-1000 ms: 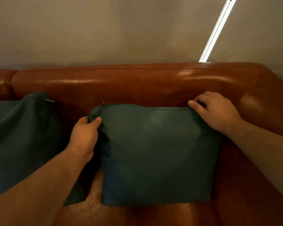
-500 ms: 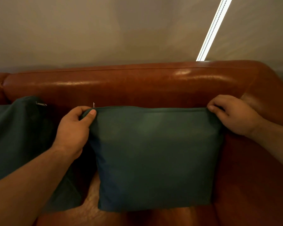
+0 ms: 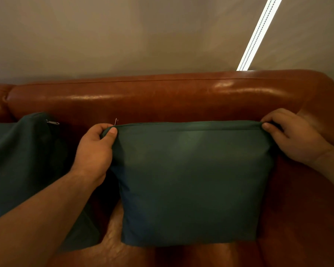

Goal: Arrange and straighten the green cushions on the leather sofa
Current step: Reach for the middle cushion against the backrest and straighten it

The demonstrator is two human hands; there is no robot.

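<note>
While the green cushion (image 3: 191, 180) is stood upright on the seat (image 3: 112, 247) of the leather sofa (image 3: 307, 209), with its back against the backrest (image 3: 162, 97), its 2 top corners are gripped. The top left corner is pinched by the left hand (image 3: 94, 151): the thumb is laid across the front of the fabric and the fingers are curled behind the corner. The top right corner is pinched by the right hand (image 3: 295, 139), whose thumb is pressed on the front edge while the curled fingers are wrapped over the top seam. The top edge is drawn nearly straight and level between the 2 grips, just below the crest of the backrest. A zipper pull (image 3: 116, 121) is seen standing up just above the left hand's thumb. The cushion is placed near the sofa's right end. A 2nd green cushion (image 3: 23, 160) is leaned against the backrest to the left, partly covered by the left forearm (image 3: 37, 228), with a 2nd zipper pull (image 3: 52, 122) shown at its top right corner. A dark gap is left between the 2 cushions. Behind the sofa, a plain wall (image 3: 123, 35) is crossed by a bright slanted strip (image 3: 258, 33).
</note>
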